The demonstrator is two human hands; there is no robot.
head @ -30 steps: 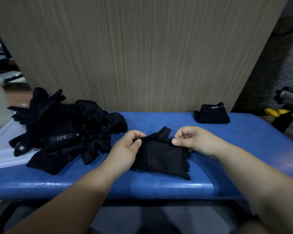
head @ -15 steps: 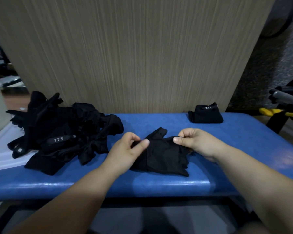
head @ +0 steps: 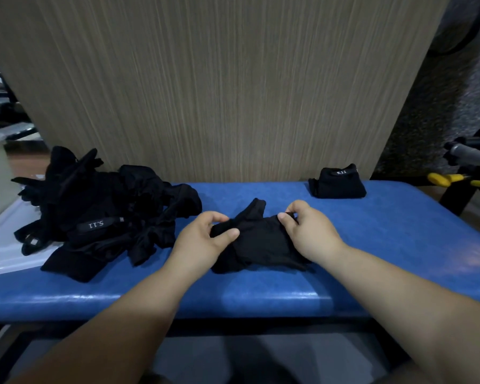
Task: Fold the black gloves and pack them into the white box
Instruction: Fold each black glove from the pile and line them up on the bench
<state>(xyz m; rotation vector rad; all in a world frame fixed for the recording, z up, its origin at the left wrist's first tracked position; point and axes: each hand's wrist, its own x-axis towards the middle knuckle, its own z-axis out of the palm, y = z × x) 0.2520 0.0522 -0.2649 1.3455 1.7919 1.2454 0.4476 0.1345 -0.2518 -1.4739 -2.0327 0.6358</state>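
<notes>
Head view looks down on a blue padded counter standing against a wood-grain panel. In the middle, near the front edge, the black glove being worked lies flat on the counter, with one finger sleeve poking toward the panel. The left hand pinches the glove's left end between thumb and curled fingers. The right hand pinches the upper right edge the same way, so both hands have cloth in a closed pinch and neither is free. Gripping the two ends apart like this pulls the limp fabric taut and lined up, which I judge to be the set-up for turning one side over the other. To the left, a heap of black gloves lies unfolded, partly on the counter and partly on a white surface. That surface may belong to the white box, though I cannot tell. At the far right corner sits a folded glove with its 5.11 label up, well apart from the heap, likely so that finished work does not mix with the tangle. No glove is visibly packed yet.
</notes>
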